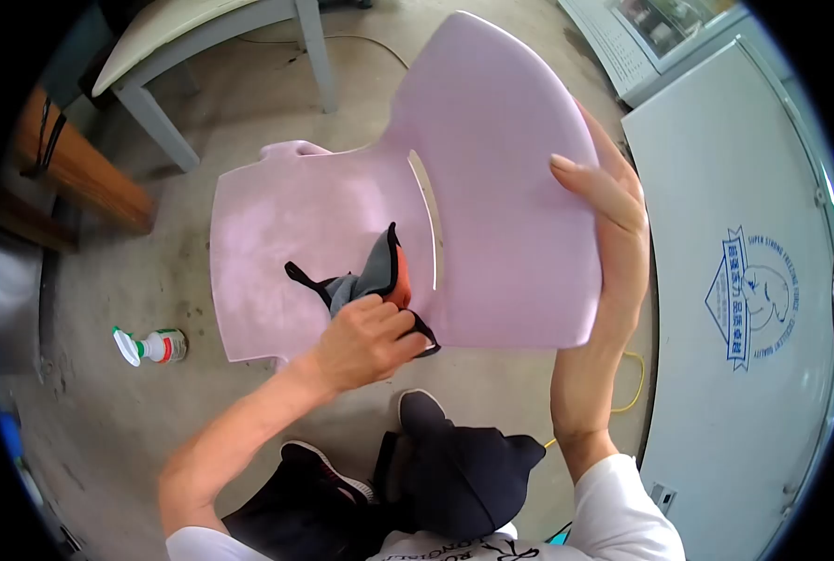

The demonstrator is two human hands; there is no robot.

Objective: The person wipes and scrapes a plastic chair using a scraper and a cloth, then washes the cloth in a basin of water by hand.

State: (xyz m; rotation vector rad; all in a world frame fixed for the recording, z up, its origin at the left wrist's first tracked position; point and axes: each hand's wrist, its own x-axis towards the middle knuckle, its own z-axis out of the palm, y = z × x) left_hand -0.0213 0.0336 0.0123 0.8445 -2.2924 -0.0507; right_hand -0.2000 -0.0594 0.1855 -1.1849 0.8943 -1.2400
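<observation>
A pink moulded plastic chair [506,187] fills the middle of the head view, lying sideways with its slot between seat and backrest showing. My right hand [613,210] grips the outer edge of the backrest, thumb on the front face and the other fingers hidden behind. In the fist of my left hand [370,341] is a bunched cloth [370,271], grey and orange-red with black edging. This cloth lies against the chair near the slot, by its lower side edge.
On the floor at left is a spray bottle [160,347] with a white and green head. A grey-legged table [169,51] stands at upper left, near a wooden post [85,164]. Along the right side runs a white freezer [716,187]. A yellow cord [639,379] lies beside it.
</observation>
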